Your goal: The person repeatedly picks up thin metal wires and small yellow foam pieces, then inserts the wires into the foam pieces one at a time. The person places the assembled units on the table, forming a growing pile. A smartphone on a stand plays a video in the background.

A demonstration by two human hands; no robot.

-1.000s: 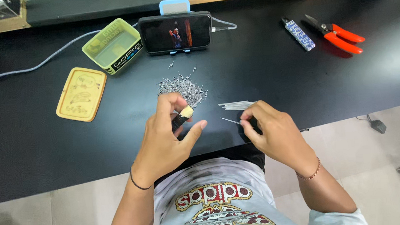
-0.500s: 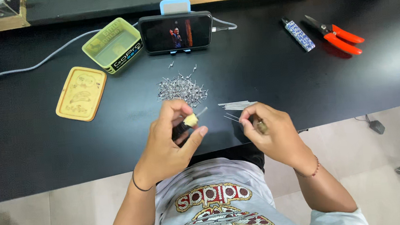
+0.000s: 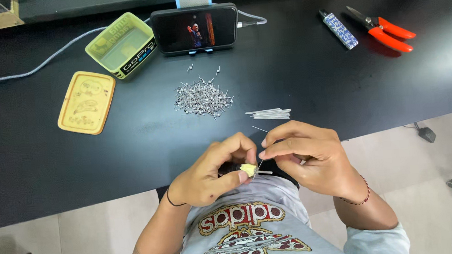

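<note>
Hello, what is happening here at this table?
A person sits at a black table and works close to the body. The left hand pinches a small yellow piece, and the right hand holds a thin metal pin against it. On the table lie a pile of bent metal pins, a few straight pins, a phone on a stand, a yellow-green box, a yellow lid and red-handled cutters.

Small yellowish piece [image 3: 248, 169], apparently pin-tipped [image 3: 262, 170].
</note>
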